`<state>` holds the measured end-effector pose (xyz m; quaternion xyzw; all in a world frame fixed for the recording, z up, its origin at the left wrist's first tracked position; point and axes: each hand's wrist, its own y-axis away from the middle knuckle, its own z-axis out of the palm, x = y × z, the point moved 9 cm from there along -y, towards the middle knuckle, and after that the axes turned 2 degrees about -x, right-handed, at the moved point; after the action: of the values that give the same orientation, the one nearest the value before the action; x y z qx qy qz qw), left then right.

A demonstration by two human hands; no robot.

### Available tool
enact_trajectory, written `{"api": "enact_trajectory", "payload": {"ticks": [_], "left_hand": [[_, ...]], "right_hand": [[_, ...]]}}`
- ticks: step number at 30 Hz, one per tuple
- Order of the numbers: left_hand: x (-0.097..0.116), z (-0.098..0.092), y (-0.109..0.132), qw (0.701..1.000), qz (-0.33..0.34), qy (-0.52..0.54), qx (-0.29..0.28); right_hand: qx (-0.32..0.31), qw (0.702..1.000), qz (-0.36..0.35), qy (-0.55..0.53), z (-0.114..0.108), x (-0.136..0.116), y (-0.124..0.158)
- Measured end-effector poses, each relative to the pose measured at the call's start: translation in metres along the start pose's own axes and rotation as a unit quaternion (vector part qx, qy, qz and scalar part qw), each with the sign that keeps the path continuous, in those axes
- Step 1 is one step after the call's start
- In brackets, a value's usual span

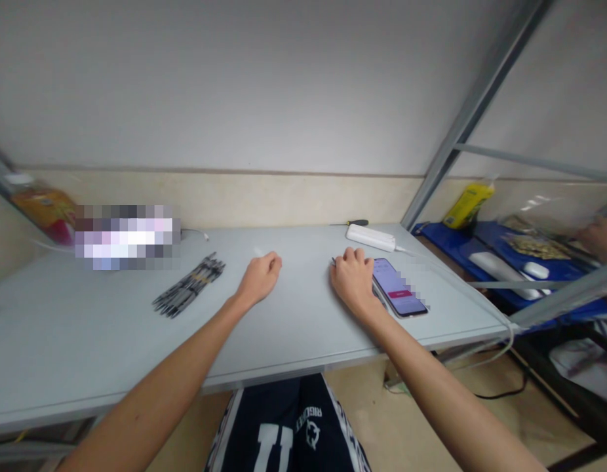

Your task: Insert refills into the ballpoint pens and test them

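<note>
My left hand [260, 278] is closed above the middle of the desk, thumb and fingers pressed together. Whatever it may hold is too small or hidden to name. To its left lies a bundle of black-and-clear pens [189, 288] with a tan band round the middle. My right hand [352, 280] rests on the desk with its fingers curled down. A thin dark tip pokes out beside its fingers, and the rest is covered by the hand. Right beside it lies a phone [398, 288] with its screen lit.
Behind the phone are a white power strip [370, 237] with a cable and a screwdriver [358, 223]. An orange bottle [45, 203] stands at the back left by a blurred-out object. Right of the metal bed frame, a blue surface [431, 235] carries a yellow packet [469, 204]. Another person's hand shows far right.
</note>
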<state>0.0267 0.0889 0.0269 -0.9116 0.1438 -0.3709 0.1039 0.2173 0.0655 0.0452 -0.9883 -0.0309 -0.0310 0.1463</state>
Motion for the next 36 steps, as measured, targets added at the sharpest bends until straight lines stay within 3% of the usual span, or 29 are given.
{"api": "enact_trajectory", "payload": {"ticks": [12,19,25,36], "left_hand": [[0.0,0.002,0.0,1.0,0.009,-0.016,-0.001],[0.0,0.002,0.0,0.999,0.011,-0.033,-0.005],[0.001,0.005,0.0,0.999,0.015,-0.05,-0.007],[0.005,0.002,0.001,0.997,0.032,-0.064,-0.001]], "right_hand": [[0.026,0.997,0.048,0.059,-0.001,0.047,0.007],[0.038,0.998,0.055,0.001,-0.012,0.074,0.007],[0.003,0.996,0.054,-0.071,-0.011,0.099,0.003],[-0.053,0.997,-0.044,-0.03,0.002,0.06,0.013]]}}
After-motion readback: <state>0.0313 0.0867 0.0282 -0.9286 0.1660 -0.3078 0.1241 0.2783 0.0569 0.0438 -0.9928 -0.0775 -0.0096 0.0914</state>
